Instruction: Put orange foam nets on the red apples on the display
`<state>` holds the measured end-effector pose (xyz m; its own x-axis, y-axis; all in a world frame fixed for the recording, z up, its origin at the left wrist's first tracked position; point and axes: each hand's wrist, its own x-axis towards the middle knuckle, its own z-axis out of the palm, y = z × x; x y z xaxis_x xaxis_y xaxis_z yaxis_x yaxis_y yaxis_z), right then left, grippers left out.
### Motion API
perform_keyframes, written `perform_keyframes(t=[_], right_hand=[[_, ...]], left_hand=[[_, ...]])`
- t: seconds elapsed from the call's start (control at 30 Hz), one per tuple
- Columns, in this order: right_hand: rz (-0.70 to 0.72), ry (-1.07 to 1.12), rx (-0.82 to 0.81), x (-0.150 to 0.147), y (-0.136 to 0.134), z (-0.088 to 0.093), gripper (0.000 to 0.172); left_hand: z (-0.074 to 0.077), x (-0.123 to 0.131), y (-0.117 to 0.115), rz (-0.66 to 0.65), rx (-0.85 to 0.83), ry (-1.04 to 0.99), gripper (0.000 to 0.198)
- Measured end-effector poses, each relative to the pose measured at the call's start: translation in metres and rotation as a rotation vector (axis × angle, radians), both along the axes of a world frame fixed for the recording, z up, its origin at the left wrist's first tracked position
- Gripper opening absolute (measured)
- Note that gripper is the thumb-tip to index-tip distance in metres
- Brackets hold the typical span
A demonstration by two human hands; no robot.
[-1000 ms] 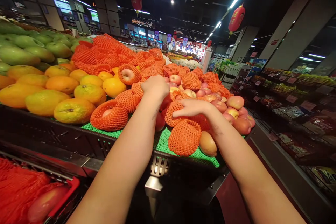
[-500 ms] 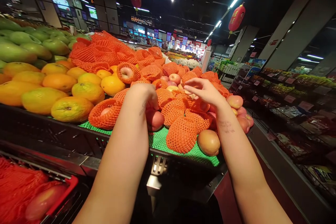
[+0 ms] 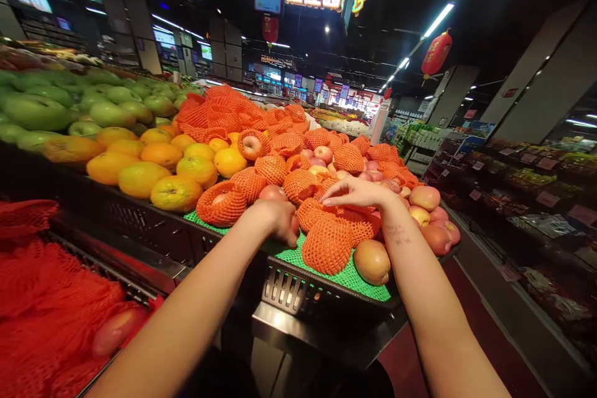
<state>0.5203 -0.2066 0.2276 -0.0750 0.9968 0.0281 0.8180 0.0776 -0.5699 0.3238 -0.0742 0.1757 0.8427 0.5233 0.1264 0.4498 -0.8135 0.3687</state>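
My left hand (image 3: 280,222) curves over a red apple (image 3: 273,193) at the front edge of the display, its fingers wrapped down around the fruit. Above the orange foam nets, my right hand (image 3: 352,193) hovers with its fingers apart and nothing in them. Between the two hands lies a netted apple (image 3: 328,245). A bare brownish apple (image 3: 372,261) rests on the green mat (image 3: 357,278) near my right forearm. To the left of my left hand sits another netted apple (image 3: 221,203).
Oranges (image 3: 175,193) and green apples (image 3: 41,113) fill the left side. A basket of red netting (image 3: 51,298) stands at the lower left. Bare red apples (image 3: 425,198) are heaped beyond my right forearm. Packaged-goods shelves (image 3: 536,199) line the right.
The view has turned left and tilted up. My left hand has shifted right relative to the netted apples, and more of its fingers show around the apple. My right hand remains spread above the nets.
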Motion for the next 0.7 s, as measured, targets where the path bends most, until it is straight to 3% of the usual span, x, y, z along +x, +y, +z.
perform_keyframes(t=[0.13, 0.23, 0.33, 0.43, 0.53, 0.63, 0.7], right_hand=[[-0.038, -0.040, 0.049, 0.002, 0.003, -0.003, 0.042], [-0.058, 0.032, 0.244, -0.006, 0.003, 0.000, 0.042], [0.037, 0.178, 0.321, -0.011, 0.001, 0.003, 0.048], [0.125, 0.251, 0.272, -0.007, -0.002, 0.002, 0.070], [0.156, 0.242, 0.225, -0.001, -0.006, -0.001, 0.090], [0.111, 0.131, 0.212, -0.003, -0.007, -0.002, 0.089], [0.053, 0.067, 0.247, -0.007, -0.006, -0.002, 0.086]], left_hand=[[-0.001, -0.038, -0.020, 0.008, 0.135, 0.178, 0.053], [0.004, -0.050, -0.030, 0.049, 0.242, -0.043, 0.054], [0.008, -0.042, -0.049, 0.074, 0.314, -0.425, 0.060], [0.006, -0.020, -0.070, -0.014, 0.390, -0.660, 0.067], [0.002, 0.000, -0.084, -0.099, 0.458, -0.704, 0.066], [-0.003, 0.005, -0.088, -0.127, 0.469, -0.664, 0.064], [-0.007, -0.006, -0.086, -0.141, 0.473, -0.658, 0.062]])
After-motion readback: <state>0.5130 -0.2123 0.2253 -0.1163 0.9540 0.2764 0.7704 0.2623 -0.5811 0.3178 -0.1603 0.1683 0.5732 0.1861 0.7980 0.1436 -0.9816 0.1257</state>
